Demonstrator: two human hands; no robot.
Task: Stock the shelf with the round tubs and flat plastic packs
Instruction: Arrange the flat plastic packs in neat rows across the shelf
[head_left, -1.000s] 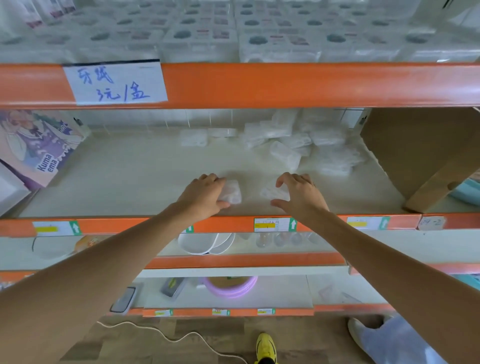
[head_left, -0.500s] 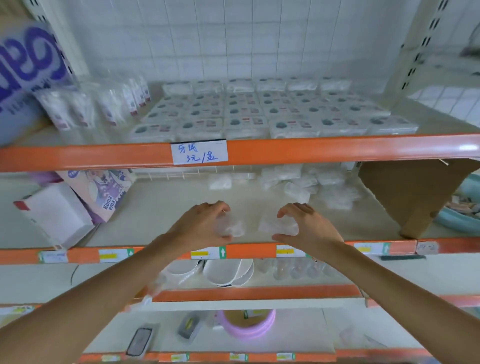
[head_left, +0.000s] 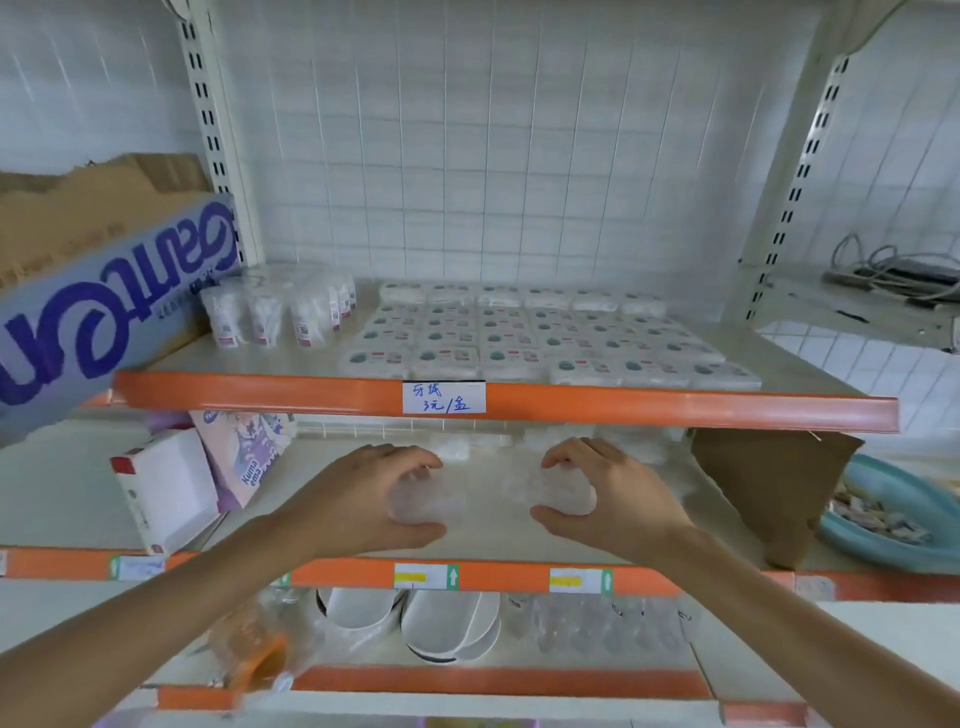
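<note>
My left hand (head_left: 363, 493) curls round a clear plastic pack (head_left: 421, 501) just above the front of the middle shelf (head_left: 483, 543). My right hand (head_left: 618, 499) grips a second clear pack (head_left: 558, 491) beside it, a short gap between the two. More clear packs (head_left: 457, 447) lie at the back of this shelf, partly hidden by the orange beam above. On the upper shelf (head_left: 291, 356), rows of flat white packs (head_left: 540, 338) fill the middle and right. Clear round tubs (head_left: 270, 312) stand at their left.
A purple-lettered carton (head_left: 104, 312) leans at the upper left. A white box (head_left: 166, 488) and a printed pack (head_left: 244, 457) stand left on the middle shelf, a brown cardboard box (head_left: 769, 478) right. A blue basin (head_left: 893, 514) sits far right. White bowls (head_left: 441, 623) are on the shelf below.
Both hands have lifted their clear packs off the middle shelf and drawn them slightly toward me. The view has tilted up, bringing the upper shelf and wall into sight.
</note>
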